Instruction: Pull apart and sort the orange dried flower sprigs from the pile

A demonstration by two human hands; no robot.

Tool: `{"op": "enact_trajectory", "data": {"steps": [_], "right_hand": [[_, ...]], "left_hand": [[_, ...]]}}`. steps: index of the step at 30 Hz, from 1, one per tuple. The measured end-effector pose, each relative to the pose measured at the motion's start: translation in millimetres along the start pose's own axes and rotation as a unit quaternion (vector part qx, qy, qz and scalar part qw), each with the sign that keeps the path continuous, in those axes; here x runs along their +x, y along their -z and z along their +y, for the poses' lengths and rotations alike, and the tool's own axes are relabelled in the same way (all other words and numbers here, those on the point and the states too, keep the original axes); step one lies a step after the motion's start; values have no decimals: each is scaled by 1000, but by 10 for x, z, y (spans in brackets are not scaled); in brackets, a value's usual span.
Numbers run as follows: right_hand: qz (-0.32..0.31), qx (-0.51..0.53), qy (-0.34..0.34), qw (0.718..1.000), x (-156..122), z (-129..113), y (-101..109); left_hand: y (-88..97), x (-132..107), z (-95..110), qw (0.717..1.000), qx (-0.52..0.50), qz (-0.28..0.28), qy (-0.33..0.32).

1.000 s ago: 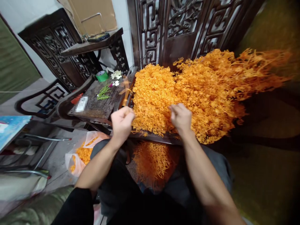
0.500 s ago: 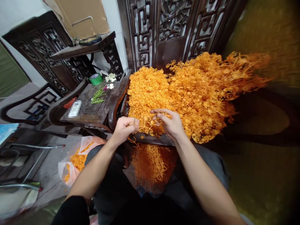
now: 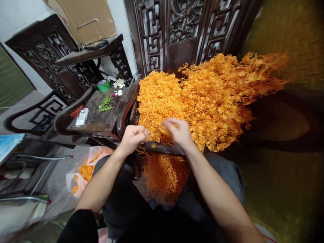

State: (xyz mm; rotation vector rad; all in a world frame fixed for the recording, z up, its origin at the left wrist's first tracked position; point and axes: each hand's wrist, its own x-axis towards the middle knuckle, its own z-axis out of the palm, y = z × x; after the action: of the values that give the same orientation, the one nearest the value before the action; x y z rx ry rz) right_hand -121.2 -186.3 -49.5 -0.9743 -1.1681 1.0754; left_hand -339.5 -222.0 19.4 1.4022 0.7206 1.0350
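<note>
A large heap of orange artificial flower sprigs (image 3: 215,101), branching and plastic-looking, lies in front of me on a dark wooden seat. At the heap's near edge, my left hand (image 3: 134,137) is closed in a fist, and thin orange stems of a sprig (image 3: 142,152) stick out below it. My right hand (image 3: 178,132) is a little to the right, its thumb and fingers drawn together, slightly blurred, at a small orange piece. Most of what that hand holds is hidden against the same-coloured heap. More orange sprigs (image 3: 169,173) hang between my knees, below the seat's edge.
Left of the heap, a dark wooden side table (image 3: 98,123) bears green tape (image 3: 103,85), green stems (image 3: 105,103) and white flowers (image 3: 118,83). A plastic bag (image 3: 76,182) holding orange pieces stands on the floor. Carved wooden chair backs (image 3: 182,54) rise behind.
My right hand has drawn its fingers closer together and shifted slightly left. My left hand stays closed in nearly the same place. The view has moved slightly.
</note>
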Motion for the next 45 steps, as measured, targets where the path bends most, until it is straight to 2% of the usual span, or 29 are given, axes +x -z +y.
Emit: {"op": "enact_trajectory", "data": {"steps": [1, 2, 3, 5, 7, 10, 12, 14, 16, 18, 20, 23, 25, 27, 30, 32, 34, 36, 40, 43, 45], "right_hand": [[75, 18, -9, 997, 69, 43, 101], [119, 31, -15, 992, 131, 81, 213], [144, 42, -20, 989, 178, 108, 319], [141, 57, -35, 988, 200, 117, 455], [70, 69, -71, 993, 127, 67, 440], [-133, 56, -129, 981, -51, -62, 208], [-242, 2, -110, 964, -125, -132, 42], [-293, -50, -65, 953, -144, -168, -58], [-318, -70, -48, 944, -136, -174, -90], [-322, -78, -50, 942, -135, -164, -89], [-324, -81, -57, 941, -158, -144, -94], [-296, -42, -130, 945, -198, -91, -129], [-213, 38, -195, 957, -172, -41, -124], [-103, 116, -209, 965, -73, 1, -53], [5, 142, -157, 977, 210, 2, 143], [38, 122, -132, 983, 467, -45, 235], [51, 95, -122, 987, 774, -109, 213], [49, 60, -116, 990, 1149, -157, 59], [46, -34, -75, 996, 2075, -133, -485], [44, -121, -21, 991, 2669, 18, -895], [15, -191, 28, 981, 2889, 188, -1115]], "left_hand": [[13, -18, 36, 999, -36, 24, -6], [31, -34, 74, 997, -59, 46, -13], [52, -45, 106, 995, -69, 64, -19], [93, -50, 126, 994, -64, 85, -23], [125, -29, 70, 995, -55, 87, -13], [161, 13, -97, 997, -31, 73, -4], [187, 17, -178, 999, 5, 51, -9], [216, -7, -191, 997, 77, 21, -14], [239, -49, -147, 987, 158, -5, -29], [247, -90, -85, 977, 205, -31, -53], [240, -117, -40, 974, 208, -44, -79], [208, -126, -14, 975, 192, -46, -99], [181, -127, 2, 972, 201, -44, -117], [162, -137, 33, 968, 204, -53, -139], [148, -164, 63, 971, 172, -64, -154], [120, -173, 24, 970, 182, -58, -150], [47, -171, -72, 958, 238, -66, -147], [-69, -167, -189, 934, 303, -103, -158], [-275, -176, -317, 849, 441, -244, -161], [-277, -170, -319, 801, 490, -320, -128], [-214, -162, -326, 779, 512, -350, -85]]}}
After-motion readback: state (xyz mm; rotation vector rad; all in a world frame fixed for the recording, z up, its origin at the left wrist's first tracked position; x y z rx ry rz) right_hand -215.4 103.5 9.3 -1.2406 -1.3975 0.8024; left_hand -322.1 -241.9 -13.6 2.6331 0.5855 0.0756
